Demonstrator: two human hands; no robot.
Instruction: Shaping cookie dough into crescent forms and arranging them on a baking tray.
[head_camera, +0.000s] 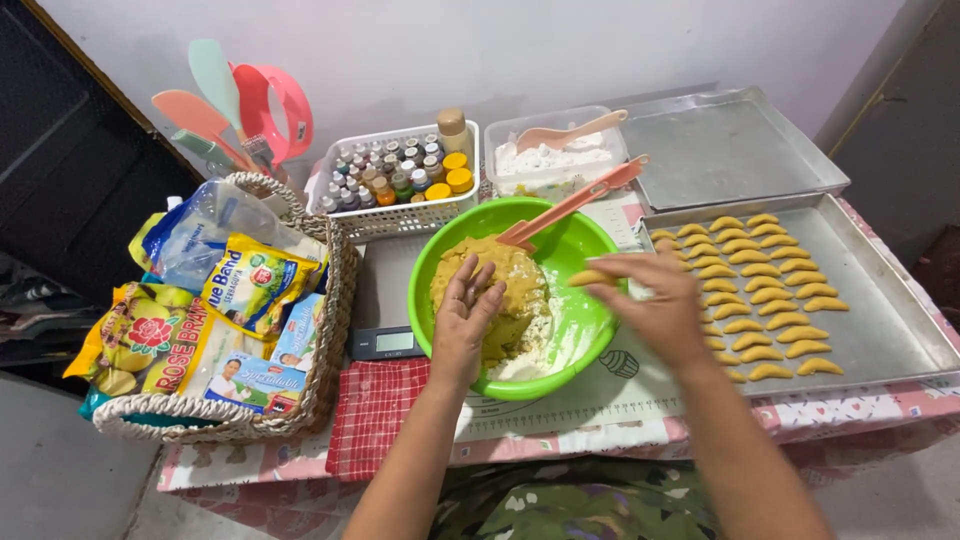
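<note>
- Dough sits heaped in the green bowl, which rests on a kitchen scale right of a woven basket.
- Left hand lies flat on the mound, fingers nearly together, pressing its top.
- Shaped dough piece lies almost level, long axis left to right, pinched at its right end above the bowl's rim.
- Right hand clamps it between thumb and fingertips, beside the baking tray of crescents.

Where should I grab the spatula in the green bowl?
Take the spatula by its free handle end, coming from the upper right. Its blade sits in the dough while the handle slants up over the bowl rim, clear of both hands.
</note>
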